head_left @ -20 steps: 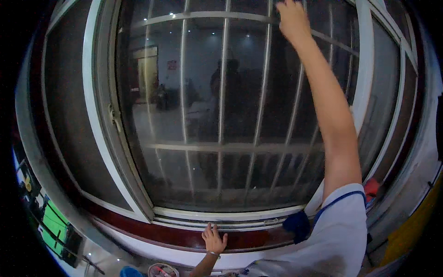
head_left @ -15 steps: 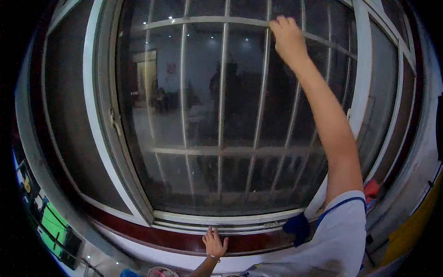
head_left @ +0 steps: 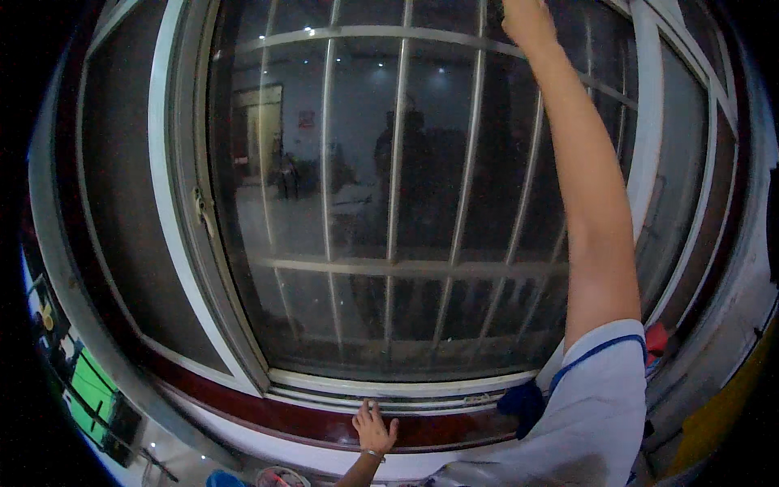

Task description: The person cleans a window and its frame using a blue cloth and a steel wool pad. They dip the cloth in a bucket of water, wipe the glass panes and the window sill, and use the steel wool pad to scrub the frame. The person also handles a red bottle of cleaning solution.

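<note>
Right hand [head_left: 527, 18] is raised to the top of the window pane [head_left: 357, 203], arm at full stretch; the fingers run past the upper edge of the view, so I cannot tell whether this grip is flat, curled or clamped on anything. Left hand [head_left: 373, 428] lies flat on the dark red sill [head_left: 284, 414], fingers spread apart, holding nothing, touching the sill just below the white sliding track [head_left: 389, 388]. The pane sits in a white frame [head_left: 174, 243] with a small latch [head_left: 201, 209] on its left upright; behind the glass stand pale vertical bars [head_left: 396, 203] crossed by horizontal rails. The glass looks dark and reflects a lit room with a standing figure. A dark blue cloth [head_left: 519, 399] lies bunched on the sill by the person's right shoulder, well apart from the raised hand; something red [head_left: 656, 339] sits at the right end of the sill. Green-patterned items [head_left: 89, 390] show at lower left, too distorted to identify. Judgement: the work in hand is on the upper glass, near the top rail. To do it well, the left palm should bear weight on the sill so the body does not lean into the glass; pressure from the right hand should be light and even, moved in overlapping passes along the top edge and down, away from the frame joint. Risk: overreach at this height loosens contact and balance.
</note>
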Available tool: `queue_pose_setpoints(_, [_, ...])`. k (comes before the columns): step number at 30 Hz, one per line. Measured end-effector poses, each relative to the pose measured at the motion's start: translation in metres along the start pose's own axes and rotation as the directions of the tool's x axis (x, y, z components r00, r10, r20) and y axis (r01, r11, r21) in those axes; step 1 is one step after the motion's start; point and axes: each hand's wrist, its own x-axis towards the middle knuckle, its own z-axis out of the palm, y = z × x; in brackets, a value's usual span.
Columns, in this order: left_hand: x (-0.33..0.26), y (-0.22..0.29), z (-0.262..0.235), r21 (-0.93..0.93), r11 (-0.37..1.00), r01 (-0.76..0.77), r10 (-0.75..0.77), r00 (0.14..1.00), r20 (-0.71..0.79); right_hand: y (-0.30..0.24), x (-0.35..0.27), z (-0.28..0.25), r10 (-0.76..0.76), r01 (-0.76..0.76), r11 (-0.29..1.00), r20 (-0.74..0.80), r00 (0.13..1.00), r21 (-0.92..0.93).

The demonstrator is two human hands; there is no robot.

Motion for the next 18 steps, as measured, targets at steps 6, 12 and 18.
queue_pose_setpoints(6, [-0.002, 0.001, -0.013, 0.035, 0.999, 0.035, -0.036, 0.999, 0.040, -0.030, -0.066, 0.011, -0.118, 0.146, 0.977, -0.174, 0.978, 0.155])
queue_pose_setpoints(12, [0.001, 0.004, -0.003, -0.021, 1.000, 0.004, -0.005, 1.000, -0.023, 0.000, -0.008, 0.010, -0.017, 0.024, 0.997, -0.094, 0.995, 0.077])
queue_pose_setpoints(18, [-0.004, -0.005, -0.004, 0.035, 0.999, 0.000, 0.001, 1.000, -0.012, -0.017, -0.047, 0.017, -0.080, 0.102, 0.986, -0.166, 0.983, 0.129])
